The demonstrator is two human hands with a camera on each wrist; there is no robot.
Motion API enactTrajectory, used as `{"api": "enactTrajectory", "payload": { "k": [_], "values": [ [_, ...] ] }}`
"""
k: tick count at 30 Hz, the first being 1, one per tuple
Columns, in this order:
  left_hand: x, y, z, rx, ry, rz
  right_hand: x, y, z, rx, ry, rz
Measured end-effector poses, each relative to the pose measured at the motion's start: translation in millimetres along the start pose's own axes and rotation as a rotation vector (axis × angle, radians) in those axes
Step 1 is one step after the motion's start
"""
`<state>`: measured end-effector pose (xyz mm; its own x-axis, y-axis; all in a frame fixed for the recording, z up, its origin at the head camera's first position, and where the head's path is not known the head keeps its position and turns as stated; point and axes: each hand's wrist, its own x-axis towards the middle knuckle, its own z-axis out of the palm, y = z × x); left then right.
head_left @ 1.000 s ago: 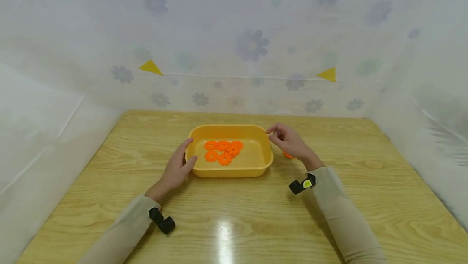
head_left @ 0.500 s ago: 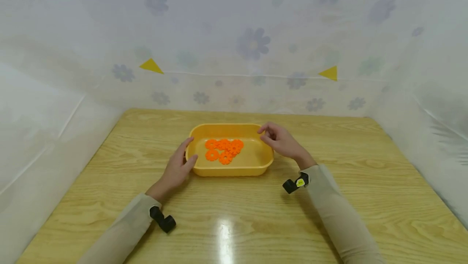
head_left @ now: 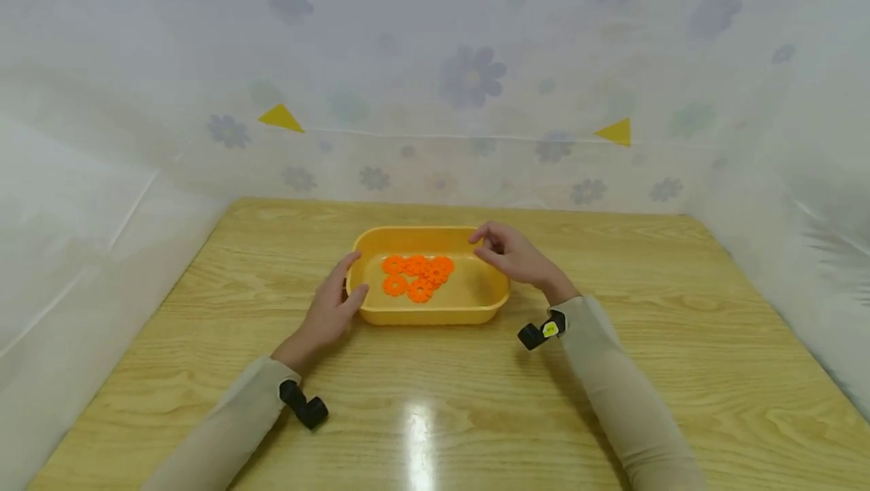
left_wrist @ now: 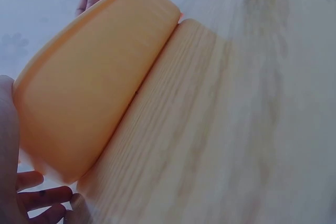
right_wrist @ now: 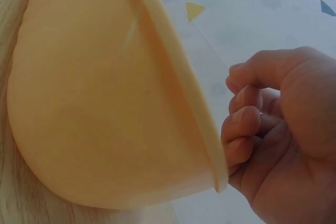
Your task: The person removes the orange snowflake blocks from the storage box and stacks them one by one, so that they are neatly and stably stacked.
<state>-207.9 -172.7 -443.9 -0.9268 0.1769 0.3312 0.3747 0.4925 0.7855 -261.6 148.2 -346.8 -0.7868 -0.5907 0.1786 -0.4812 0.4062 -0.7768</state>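
Note:
A yellow plastic tub (head_left: 435, 316) stands on the table, with several orange flower-shaped discs (head_left: 420, 291) lying flat in its left and middle part. My left hand (head_left: 329, 310) holds the tub's left end, its thumb and index finger over the rim. In the left wrist view, other fingers (left_wrist: 47, 198) of this hand show beside the tub's lower end. Over the tub's right end hovers my right hand (head_left: 516, 255), fingers curled. The right wrist view shows that hand (right_wrist: 299, 124) close beside the rim with nothing visible in its fingers.
The wood-grain table (head_left: 435, 385) extends around the tub. A pale flower-patterned curtain (head_left: 435, 83) with yellow triangles (head_left: 282, 118) closes off the back and sides. A small orange bit (left_wrist: 181, 17) shows past the tub's far corner in the left wrist view.
My right hand has moved left from beside the tub to over its right end. An orange disc seen earlier under the right wrist is now hidden. My left hand keeps its place.

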Motion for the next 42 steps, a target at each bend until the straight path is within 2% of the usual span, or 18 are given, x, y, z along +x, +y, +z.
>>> {"api": "enactTrajectory", "payload": {
  "k": [7,15,18,20,25,27,35,42],
  "values": [
    [1.4,-1.6,1.7,-0.003,-0.001,0.0,7.1,-1.5,1.5,-0.007,-0.031,0.035],
    [-0.2,-0.9,-0.3,0.003,0.0,-0.019,16.9,1.4,8.1,0.0,-0.072,0.0],
    [-0.2,-0.4,-0.5,0.003,0.006,-0.005,19.9,0.9,9.8,-0.029,-0.093,-0.029],
    [-1.2,11.0,-3.4,0.0,0.002,-0.003,22.0,1.0,11.7,-0.059,-0.113,-0.047],
    [-1.8,10.6,-3.3,-0.008,0.0,-0.017,33.1,29.2,19.6,-0.103,-0.152,-0.073],
    [-1.4,-1.3,0.0,-0.013,0.008,-0.014,37.2,39.4,22.0,-0.101,-0.168,-0.075],
    [-3.2,-1.1,0.0,-0.004,0.014,-0.01,44.3,40.5,27.9,-0.066,-0.249,-0.085],
    [-2.3,1.7,0.1,0.002,0.009,0.0,47.2,42.8,30.8,-0.134,-0.25,-0.057]
  ]
}}
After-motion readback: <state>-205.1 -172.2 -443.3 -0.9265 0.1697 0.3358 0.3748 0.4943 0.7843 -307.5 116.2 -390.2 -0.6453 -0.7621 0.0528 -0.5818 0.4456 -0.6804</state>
